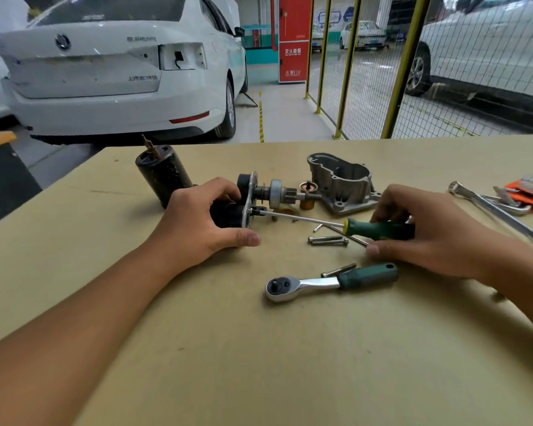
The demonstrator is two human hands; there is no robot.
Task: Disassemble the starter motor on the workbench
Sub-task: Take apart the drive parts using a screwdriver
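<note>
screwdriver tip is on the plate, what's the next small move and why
Probably turn the screwdriver to back out that fastener: its tip sits at the metal plate, the right hand grips the handle, and the left hand steadies the assembly.

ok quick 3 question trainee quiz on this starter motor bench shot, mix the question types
1. True or false: the ratchet lies untouched on the workbench.
2. Which hand grips the green-handled screwdriver? A) left B) right C) neither
3. Fill in: the screwdriver tip meets the motor assembly at its metal ____.

Key: 1 true. 2 B: the right hand grips it, while the left hand holds the assembly. 3 plate.
</note>
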